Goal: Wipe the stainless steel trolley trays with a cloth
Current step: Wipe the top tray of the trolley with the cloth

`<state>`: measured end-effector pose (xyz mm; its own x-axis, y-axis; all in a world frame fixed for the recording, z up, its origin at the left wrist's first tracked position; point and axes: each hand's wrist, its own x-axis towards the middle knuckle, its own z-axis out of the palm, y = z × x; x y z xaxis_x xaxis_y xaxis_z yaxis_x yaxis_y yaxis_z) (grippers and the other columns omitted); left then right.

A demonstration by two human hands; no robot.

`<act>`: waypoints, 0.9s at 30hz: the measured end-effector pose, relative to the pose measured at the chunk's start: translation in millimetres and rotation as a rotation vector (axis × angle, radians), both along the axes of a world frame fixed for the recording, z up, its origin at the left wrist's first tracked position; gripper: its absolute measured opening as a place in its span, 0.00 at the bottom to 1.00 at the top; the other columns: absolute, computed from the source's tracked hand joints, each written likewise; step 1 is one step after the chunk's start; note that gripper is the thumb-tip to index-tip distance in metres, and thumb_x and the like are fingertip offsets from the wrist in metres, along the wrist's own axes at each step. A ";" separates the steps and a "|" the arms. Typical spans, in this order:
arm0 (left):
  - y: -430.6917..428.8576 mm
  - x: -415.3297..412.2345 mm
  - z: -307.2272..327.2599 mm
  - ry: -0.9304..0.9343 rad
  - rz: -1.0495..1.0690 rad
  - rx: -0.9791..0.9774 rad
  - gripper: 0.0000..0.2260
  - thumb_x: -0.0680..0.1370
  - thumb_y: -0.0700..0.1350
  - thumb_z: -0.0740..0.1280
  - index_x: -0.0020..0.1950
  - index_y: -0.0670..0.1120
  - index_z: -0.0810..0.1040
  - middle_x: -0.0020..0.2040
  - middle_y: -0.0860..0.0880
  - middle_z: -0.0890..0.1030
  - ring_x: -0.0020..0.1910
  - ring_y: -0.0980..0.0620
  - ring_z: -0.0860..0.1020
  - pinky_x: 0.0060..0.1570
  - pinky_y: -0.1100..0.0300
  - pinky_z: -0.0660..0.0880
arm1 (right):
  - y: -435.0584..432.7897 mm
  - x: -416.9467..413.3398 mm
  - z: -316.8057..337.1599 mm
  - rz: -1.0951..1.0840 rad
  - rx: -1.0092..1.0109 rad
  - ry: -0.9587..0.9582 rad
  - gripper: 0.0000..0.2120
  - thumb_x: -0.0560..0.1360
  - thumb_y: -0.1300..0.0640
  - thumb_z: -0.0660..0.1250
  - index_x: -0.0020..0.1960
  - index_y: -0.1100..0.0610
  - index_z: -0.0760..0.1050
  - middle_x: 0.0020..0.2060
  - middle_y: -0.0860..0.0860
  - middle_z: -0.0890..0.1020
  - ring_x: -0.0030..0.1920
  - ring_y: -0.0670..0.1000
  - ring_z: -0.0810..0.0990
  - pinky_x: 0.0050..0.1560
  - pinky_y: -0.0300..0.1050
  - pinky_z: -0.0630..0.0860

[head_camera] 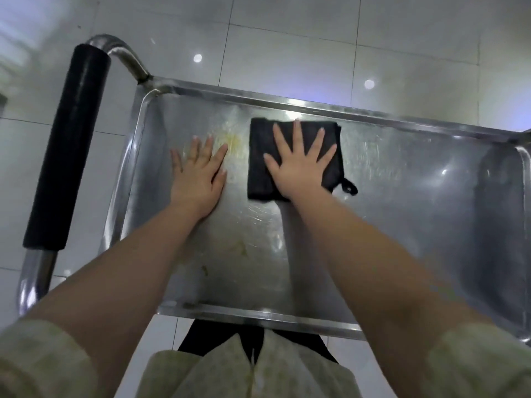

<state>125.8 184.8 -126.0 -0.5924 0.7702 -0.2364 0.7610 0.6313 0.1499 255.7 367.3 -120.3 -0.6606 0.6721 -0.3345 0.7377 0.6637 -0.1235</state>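
Two bare hands lie flat on the top tray (402,196) of a stainless steel trolley, seen from above. The right hand (298,165) presses a folded black cloth (258,156) down against the steel, its fingers (297,133) straight and spread wide, gripping nothing; the cloth shows past the fingertips toward the far rim and out beyond the thumb, and a small hanging loop (349,187) pokes out on the little-finger side of the palm. The left hand (198,173) rests palm down on bare metal just beside the cloth, apart from it, fingers straight and slightly fanned, holding nothing. Between its fingertips and the cloth's near edge sits a yellowish smear (231,139), and fainter marks, possibly dried residue, lie under the left forearm nearer the body. Beyond the left hand's little finger, the trolley's push handle with its black foam grip (67,145) runs along the tray's short end. Pale sleeves (43,360) are pushed up both forearms. Glossy grey floor tiles (287,38) surround the trolley, showing reflected light spots.
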 end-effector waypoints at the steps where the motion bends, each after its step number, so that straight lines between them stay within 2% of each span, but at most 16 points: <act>1: -0.1 1.1 -1.2 0.011 0.003 -0.005 0.24 0.82 0.57 0.44 0.79 0.57 0.47 0.81 0.51 0.48 0.79 0.46 0.43 0.73 0.39 0.34 | 12.2 -16.9 -1.3 -0.037 -0.013 -0.016 0.31 0.76 0.30 0.40 0.76 0.36 0.36 0.78 0.47 0.37 0.74 0.69 0.33 0.65 0.76 0.31; 4: 1.2 2.6 -3.1 0.035 0.012 -0.009 0.25 0.82 0.58 0.41 0.79 0.59 0.45 0.80 0.52 0.46 0.79 0.47 0.43 0.73 0.40 0.34 | 16.4 -29.5 -3.5 -0.063 0.011 -0.040 0.31 0.76 0.30 0.38 0.76 0.36 0.35 0.79 0.48 0.38 0.74 0.69 0.33 0.65 0.76 0.31; 7: 2.6 2.8 -3.1 0.034 0.011 -0.015 0.25 0.82 0.58 0.41 0.79 0.59 0.44 0.80 0.53 0.45 0.79 0.48 0.42 0.73 0.40 0.34 | -25.7 6.9 -1.7 0.034 0.055 0.008 0.32 0.76 0.30 0.38 0.77 0.37 0.36 0.79 0.49 0.41 0.75 0.69 0.37 0.66 0.76 0.35; 11: 3.8 3.8 0.0 0.026 0.015 -0.022 0.24 0.82 0.56 0.43 0.79 0.58 0.43 0.80 0.52 0.43 0.79 0.48 0.41 0.73 0.39 0.35 | -120.5 101.4 1.4 0.208 0.052 0.113 0.32 0.78 0.33 0.48 0.79 0.42 0.47 0.79 0.53 0.49 0.76 0.71 0.42 0.67 0.78 0.43; 15: 3.2 3.2 0.5 0.028 0.013 -0.017 0.24 0.82 0.56 0.42 0.79 0.58 0.42 0.80 0.52 0.43 0.78 0.48 0.40 0.73 0.39 0.35 | -176.7 169.2 -1.5 0.420 0.009 0.070 0.34 0.77 0.32 0.52 0.79 0.41 0.50 0.79 0.52 0.50 0.76 0.71 0.44 0.65 0.79 0.49; 18: 4.3 1.6 -1.2 0.021 0.009 -0.006 0.24 0.82 0.56 0.43 0.79 0.58 0.43 0.80 0.52 0.43 0.79 0.48 0.41 0.73 0.39 0.36 | -149.4 143.5 -2.2 0.448 0.026 0.124 0.32 0.77 0.32 0.52 0.78 0.39 0.51 0.79 0.50 0.51 0.76 0.70 0.45 0.66 0.79 0.48; 21: 4.3 0.5 -2.8 0.018 0.024 0.023 0.24 0.83 0.54 0.47 0.79 0.58 0.47 0.80 0.53 0.46 0.79 0.47 0.43 0.73 0.39 0.36 | -93.5 74.9 -3.7 0.278 0.114 0.130 0.30 0.78 0.32 0.49 0.78 0.38 0.51 0.79 0.50 0.52 0.76 0.70 0.45 0.69 0.76 0.41; 24: 3.0 -0.5 -4.5 0.028 0.026 0.039 0.23 0.83 0.54 0.47 0.79 0.58 0.49 0.80 0.53 0.48 0.79 0.47 0.45 0.74 0.39 0.38 | -32.9 2.0 -4.6 0.083 0.072 0.054 0.31 0.76 0.30 0.40 0.77 0.36 0.42 0.80 0.48 0.46 0.76 0.69 0.40 0.68 0.75 0.35; 27: 2.9 -0.7 -6.1 0.029 0.011 0.055 0.23 0.83 0.54 0.46 0.79 0.59 0.48 0.80 0.53 0.48 0.79 0.48 0.45 0.74 0.39 0.38 | -2.0 -29.2 -6.3 0.010 0.050 0.000 0.31 0.76 0.30 0.38 0.77 0.35 0.38 0.79 0.48 0.42 0.75 0.69 0.36 0.66 0.75 0.31</act>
<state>125.2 187.7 -132.1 -0.6070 0.7749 -0.1762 0.7584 0.6311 0.1626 226.5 365.3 -126.6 -0.6675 0.6812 -0.3006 0.7308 0.6766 -0.0895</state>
